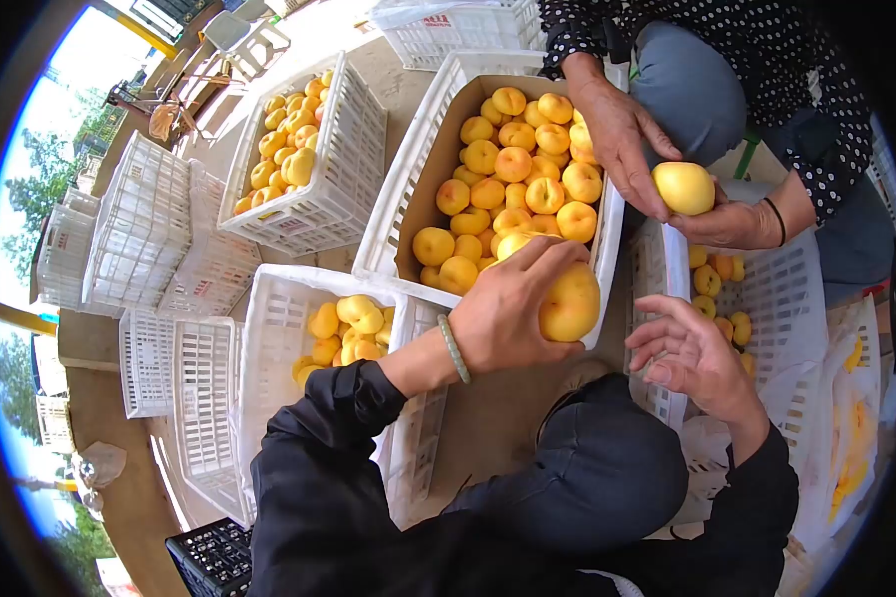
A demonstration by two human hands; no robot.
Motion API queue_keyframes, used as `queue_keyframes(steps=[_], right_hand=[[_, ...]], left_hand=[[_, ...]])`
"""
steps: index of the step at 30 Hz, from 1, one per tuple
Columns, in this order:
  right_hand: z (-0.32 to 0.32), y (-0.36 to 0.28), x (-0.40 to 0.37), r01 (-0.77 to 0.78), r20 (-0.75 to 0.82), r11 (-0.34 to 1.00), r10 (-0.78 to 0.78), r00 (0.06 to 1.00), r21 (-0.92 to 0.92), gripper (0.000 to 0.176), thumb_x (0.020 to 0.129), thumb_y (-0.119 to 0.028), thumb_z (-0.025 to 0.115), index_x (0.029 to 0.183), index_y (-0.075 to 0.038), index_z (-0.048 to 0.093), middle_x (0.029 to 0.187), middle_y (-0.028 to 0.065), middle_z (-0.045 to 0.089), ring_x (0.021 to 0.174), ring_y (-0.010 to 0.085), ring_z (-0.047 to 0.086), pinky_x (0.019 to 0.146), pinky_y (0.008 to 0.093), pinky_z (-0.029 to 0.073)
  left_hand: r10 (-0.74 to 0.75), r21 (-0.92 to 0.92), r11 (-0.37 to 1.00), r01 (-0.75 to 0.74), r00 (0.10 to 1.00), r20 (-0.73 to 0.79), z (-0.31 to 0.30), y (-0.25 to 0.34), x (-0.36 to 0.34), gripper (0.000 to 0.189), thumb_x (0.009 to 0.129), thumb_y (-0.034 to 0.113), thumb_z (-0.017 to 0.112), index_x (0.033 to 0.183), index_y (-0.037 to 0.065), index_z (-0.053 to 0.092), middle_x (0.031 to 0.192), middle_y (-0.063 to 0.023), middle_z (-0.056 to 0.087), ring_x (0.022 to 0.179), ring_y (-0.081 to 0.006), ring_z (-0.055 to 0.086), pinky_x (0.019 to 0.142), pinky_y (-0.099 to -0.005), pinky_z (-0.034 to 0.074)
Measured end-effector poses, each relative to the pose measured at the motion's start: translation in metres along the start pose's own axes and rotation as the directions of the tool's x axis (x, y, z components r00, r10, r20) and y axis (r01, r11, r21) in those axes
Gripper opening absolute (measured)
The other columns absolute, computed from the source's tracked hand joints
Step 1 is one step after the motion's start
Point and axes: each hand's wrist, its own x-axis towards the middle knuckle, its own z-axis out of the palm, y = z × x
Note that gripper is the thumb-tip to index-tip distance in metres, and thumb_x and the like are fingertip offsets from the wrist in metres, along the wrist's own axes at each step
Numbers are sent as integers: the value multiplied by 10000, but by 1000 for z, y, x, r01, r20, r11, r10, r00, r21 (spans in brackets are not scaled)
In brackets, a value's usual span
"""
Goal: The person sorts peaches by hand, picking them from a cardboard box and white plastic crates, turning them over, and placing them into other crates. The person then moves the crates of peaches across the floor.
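My left hand [498, 313], with a bead bracelet at the wrist, is wrapped round a large yellow peach [571, 303]. Another peach [514, 244] shows just beyond its fingers. This hand is over the near edge of a white crate [383, 234] lined with cardboard and full of yellow-orange peaches [513, 164]. To the right, my right hand [697, 353] is raised with fingers apart and nothing in it, above the edge of another white crate [796, 308] holding some peaches [707, 281].
Opposite me, a person in dotted sleeves holds a yellow peach [684, 187] in both hands. A lined crate [269, 308] with peaches stands left of my knee, and a fuller crate [343, 169] behind it. Stacked white crates [139, 224] and a black crate [212, 559] are farther left.
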Motion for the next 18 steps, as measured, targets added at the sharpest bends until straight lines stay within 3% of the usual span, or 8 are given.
queue_keyframes(steps=[4,7,11,13,14,15,17,18], right_hand=[[-43,30,-20,-170,-33,981,168,985,-97,483,754,-241,704,1127,2,518,960,81,569,891,114,553,812,253,452],[-47,44,-20,-235,-145,966,219,965,-109,384,767,-223,685,1050,3,557,915,62,589,866,106,562,773,235,458],[-47,56,-15,-294,-35,952,292,956,-91,337,788,-181,656,1054,1,556,926,51,603,820,93,574,725,231,471],[-50,60,-15,-333,-28,940,332,943,-74,330,790,-174,653,1052,0,554,927,59,608,808,105,591,711,237,477],[-53,61,-15,-338,-28,939,337,941,-70,330,790,-174,653,1052,0,554,927,59,608,808,105,591,711,237,477],[-56,61,-16,-326,-30,945,325,945,-24,326,793,-173,650,1051,0,552,928,65,610,796,111,600,701,239,478],[-59,61,-16,-318,-37,948,318,947,21,322,796,-172,648,1050,1,550,929,70,612,783,118,608,690,240,478],[-59,60,-15,-320,-37,948,319,947,3,316,801,-168,640,1051,3,548,926,74,611,773,121,612,684,240,477]], left_hand=[[-303,345,885,314,949,-86,-62,-114,-29,656,553,309,800,1097,53,536,1023,-138,596,972,-305,565,873,-376,446],[-503,165,854,493,864,22,-64,-169,-37,617,587,326,785,1094,77,538,994,-144,619,919,-299,603,861,-394,453],[-553,345,820,457,789,268,-41,-211,-47,615,600,303,779,1123,102,525,1072,-135,591,961,-294,586,882,-383,444],[-391,466,851,242,884,255,-40,-220,-49,642,590,298,779,1144,94,525,1056,-132,570,961,-321,577,885,-384,446],[-342,635,761,132,913,220,-39,-223,-54,596,602,248,787,1118,103,527,1115,-122,533,1018,-322,553,890,-386,440],[-346,631,764,135,911,224,-40,-220,-51,596,602,248,787,1118,103,527,1115,-122,533,1018,-322,553,890,-386,440],[-599,664,705,248,710,371,-44,-214,-41,577,624,191,778,1127,131,502,1089,-101,527,1025,-306,549,861,-375,443],[-604,681,695,229,699,382,-46,-202,-33,559,628,150,777,1115,127,504,1046,-105,527,1012,-307,552,834,-388,449]])
